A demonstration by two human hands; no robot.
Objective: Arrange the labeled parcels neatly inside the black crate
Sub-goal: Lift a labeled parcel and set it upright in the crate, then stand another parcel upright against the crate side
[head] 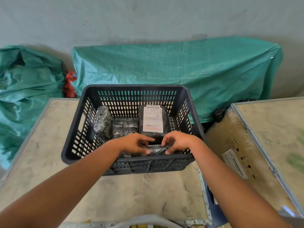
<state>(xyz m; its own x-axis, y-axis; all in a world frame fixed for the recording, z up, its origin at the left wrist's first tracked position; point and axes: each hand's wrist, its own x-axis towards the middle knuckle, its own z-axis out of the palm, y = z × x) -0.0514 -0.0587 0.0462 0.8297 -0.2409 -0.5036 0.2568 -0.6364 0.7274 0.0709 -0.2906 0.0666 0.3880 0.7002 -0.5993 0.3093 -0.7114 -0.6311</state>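
Tabletop [139,195]: a pale, scuffed, mottled surface is seen nearest the camera, and the crate is carried on it.
Left hand [133,143]: it is reached over the crate's near rim, fingers partly curled; the left end of a small parcel is pinched between thumb and fingertips.
Right hand [176,142]: it is likewise reached into the crate, fingers bent and narrowly closed on the right end of the same small parcel, thumb toward the camera.
Small parcel [156,149]: a dark, glossy wrapped packet is held between both hands, just inside the near wall of the crate; whether it rests on the crate floor cannot be told.
Black crate [92,91]: a slotted plastic crate is set in the middle of the tabletop, its long sides running left to right.
Flat parcel [125,126]: a black-wrapped packet is laid flat in the middle of the crate, beyond the left hand.
Upright parcel [102,121]: a bubble-wrapped packet is stood on end near the crate's left wall, just beside the flat parcel.
Labeled parcel [153,119]: a black packet with a white printed label facing up is leaned toward the far wall, right of the flat parcel.
Wooden box [256,137]: a pale, metal-edged box is placed to the right of the tabletop.
Green tarpaulin [189,71]: it is draped over something bulky behind the crate, against a grey wall.
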